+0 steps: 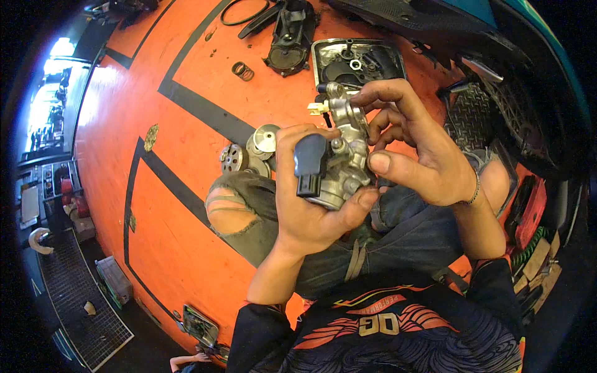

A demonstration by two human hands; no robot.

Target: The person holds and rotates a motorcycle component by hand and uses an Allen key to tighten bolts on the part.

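A silver metal throttle body [352,127] with a black plastic sensor [310,163] on its side is held up over my lap. My left hand [297,219] wraps around its lower part, thumb along the bottom edge. Beside its right side is my right hand [429,152], with curved fingers apart and the thumb spread away from them. The right index fingertip is at the upper end of the metal body; whether it touches cannot be made out. A small cream-coloured connector piece [318,109] sticks out at the upper left of the throttle body.
On the orange floor beyond lie a metal tray [401,61] of parts, a black cover [289,46] and a coil spring [242,71]. Round metal pulley parts [265,138] sit by my left knee. A scooter [429,28] stands far right. Another person's hand [198,358] shows lower left.
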